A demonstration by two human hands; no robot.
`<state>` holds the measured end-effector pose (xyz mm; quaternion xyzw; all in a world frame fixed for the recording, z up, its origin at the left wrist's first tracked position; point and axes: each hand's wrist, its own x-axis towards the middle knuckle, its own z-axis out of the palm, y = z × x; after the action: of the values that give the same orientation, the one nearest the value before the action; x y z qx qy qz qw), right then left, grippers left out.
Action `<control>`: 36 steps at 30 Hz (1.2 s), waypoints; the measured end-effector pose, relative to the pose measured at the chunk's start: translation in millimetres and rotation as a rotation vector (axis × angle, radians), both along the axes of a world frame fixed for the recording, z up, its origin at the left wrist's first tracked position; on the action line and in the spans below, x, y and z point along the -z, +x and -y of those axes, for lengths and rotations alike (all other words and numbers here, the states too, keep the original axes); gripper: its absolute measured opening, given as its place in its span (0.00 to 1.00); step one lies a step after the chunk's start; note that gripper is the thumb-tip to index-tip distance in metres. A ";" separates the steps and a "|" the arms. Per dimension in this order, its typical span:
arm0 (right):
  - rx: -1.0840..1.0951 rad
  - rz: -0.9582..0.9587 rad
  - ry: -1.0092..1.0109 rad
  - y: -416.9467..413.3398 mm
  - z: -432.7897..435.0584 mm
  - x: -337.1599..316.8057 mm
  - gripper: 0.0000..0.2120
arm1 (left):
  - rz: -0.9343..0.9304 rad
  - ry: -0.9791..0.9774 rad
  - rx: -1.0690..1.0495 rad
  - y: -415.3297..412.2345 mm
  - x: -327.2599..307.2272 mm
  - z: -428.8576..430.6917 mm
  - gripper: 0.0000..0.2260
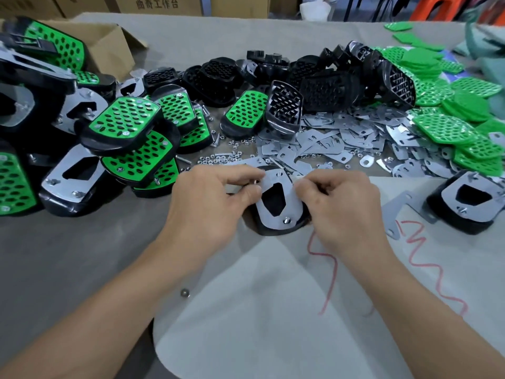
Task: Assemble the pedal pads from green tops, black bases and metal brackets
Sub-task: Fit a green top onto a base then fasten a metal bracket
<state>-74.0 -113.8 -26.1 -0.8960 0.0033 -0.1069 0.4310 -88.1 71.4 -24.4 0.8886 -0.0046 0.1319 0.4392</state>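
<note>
Surface (82,255): grey felt, covering most of the frame. A pale sheet (273,310) with red scribbles lies over it at lower centre and right.

Room: cardboard cartons (158,4) line the top edge. An orange stool (437,6) at upper right is cut off.

Work piece, frame centre: one black base (270,231) lies underside up on the sheet's edge, with a bracket (291,206) on it and one screw (286,220) at the near end.

Hands: the left hand (216,198) pinches the bracket's upper left corner between thumb and forefinger. The right hand (341,203), fingers curled, pinches its upper right edge. Whether either also holds a small fastener is hard to make out.

Surroundings:
- Left: a pile of finished pads (123,121), spilling from an open box (109,45).
- Top centre: a heap of bare bases (314,80).
- Upper right: green tops (442,127).
- Centre right: loose brackets (328,143) and scattered nuts (218,159).
- Right edge: a second bracketed pad (464,203), partly cut off.
- Lower left of centre: a lone nut (185,292).

The far right is blurred.
</note>
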 end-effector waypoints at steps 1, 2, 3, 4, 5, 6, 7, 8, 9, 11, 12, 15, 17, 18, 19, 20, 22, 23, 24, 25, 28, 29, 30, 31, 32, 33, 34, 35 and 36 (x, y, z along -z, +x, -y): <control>0.000 -0.035 0.015 4.0 1.6 -2.7 0.06 | -0.035 -0.065 0.000 4.3 0.3 -2.3 0.15; -0.015 -0.078 0.030 7.7 3.5 -5.3 0.05 | -0.078 -0.142 0.017 8.7 0.4 -4.2 0.18; -0.044 -0.132 0.059 11.3 5.3 -7.9 0.05 | -0.124 -0.215 0.043 12.9 -0.4 -5.7 0.21; -0.088 -0.198 0.111 14.9 7.4 -10.6 0.05 | -0.164 -0.264 0.067 16.0 -1.4 -6.6 0.23; -0.136 -0.273 0.167 18.4 9.0 -13.8 0.05 | -0.185 -0.280 0.084 18.4 -2.4 -7.0 0.22; -0.181 -0.343 0.219 22.2 10.1 -16.4 0.06 | -0.187 -0.277 0.093 20.0 -2.4 -7.5 0.21; -0.216 -0.407 0.257 26.2 11.0 -18.6 0.09 | -0.176 -0.272 0.097 21.2 -1.1 -7.9 0.19; -0.239 -0.462 0.275 29.3 11.1 -21.3 0.10 | -0.158 -0.270 0.098 21.7 0.9 -7.5 0.18; -0.249 -0.503 0.265 31.6 11.0 -24.8 0.10 | -0.140 -0.265 0.097 21.6 2.7 -6.9 0.17; -0.249 -0.519 0.227 33.7 9.1 -30.8 0.10 | -0.125 -0.268 0.097 21.9 5.6 -5.8 0.16; -0.228 -0.481 0.186 31.8 6.2 -33.4 0.12 | -0.134 -0.292 0.108 22.5 6.4 -6.0 0.16; -0.096 -0.199 -0.252 12.0 -11.2 -35.7 0.10 | -0.182 -0.381 0.190 24.6 5.6 -6.4 0.19; -0.062 -0.069 -0.520 -7.2 -30.8 -38.2 0.09 | -0.195 -0.366 0.215 27.0 4.3 -5.8 0.22; -0.042 -0.054 -0.536 -13.2 -36.5 -38.6 0.10 | -0.198 -0.343 0.217 28.4 4.0 -5.2 0.22; -0.025 -0.066 -0.533 -16.4 -38.8 -37.6 0.12 | -0.195 -0.318 0.217 29.4 3.8 -4.5 0.23; -0.020 -0.082 -0.529 -17.9 -38.9 -36.2 0.12 | -0.190 -0.293 0.215 30.1 3.9 -3.9 0.22; -0.039 -0.086 -0.518 -18.2 -35.8 -34.3 0.12 | -0.156 -0.244 0.207 30.2 5.9 -2.0 0.21; -0.056 -0.067 -0.505 -18.7 -33.9 -33.2 0.11 | -0.131 -0.219 0.187 30.0 6.7 0.0 0.20; -0.064 -0.042 -0.479 -19.4 -32.4 -31.8 0.10 | -0.114 -0.196 0.159 29.4 6.3 2.3 0.19; -0.063 -0.025 -0.423 -19.7 -29.8 -29.8 0.10 | -0.107 -0.182 0.133 28.8 5.8 4.0 0.17; -0.065 -0.094 -0.191 -10.1 -14.2 -26.6 0.10 | -0.120 -0.191 0.115 28.9 3.9 4.2 0.15; -0.067 -0.139 -0.144 -2.8 -6.9 -26.6 0.08 | -0.128 -0.197 0.118 29.8 3.5 3.3 0.15; -0.042 -0.171 -0.116 6.4 2.2 -26.5 0.08 | -0.136 -0.207 0.122 30.8 3.3 2.4 0.14; 0.017 -0.174 -0.105 17.8 12.4 -26.7 0.08 | -0.141 -0.222 0.127 31.8 2.9 1.9 0.14; 0.092 -0.155 -0.117 29.9 22.6 -27.7 0.10 | -0.142 -0.236 0.129 32.5 2.7 1.6 0.13; 0.155 -0.139 -0.155 40.7 32.4 -29.2 0.11 | -0.141 -0.245 0.126 32.8 3.1 2.0 0.13; 0.180 -0.136 -0.217 50.0 40.9 -30.7 0.13 | -0.139 -0.249 0.119 33.0 3.6 2.4 0.13; 0.166 -0.148 -0.299 57.2 47.3 -31.5 0.13 | -0.137 -0.251 0.110 32.9 4.1 2.9 0.13; 0.130 -0.165 -0.391 62.5 50.8 -32.0 0.14 | -0.139 -0.256 0.103 32.6 4.4 3.2 0.13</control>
<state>-11.4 -164.5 5.9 -0.9661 0.0755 -0.0596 0.2394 -55.5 68.2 -28.8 0.8310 -0.0028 0.0469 0.5543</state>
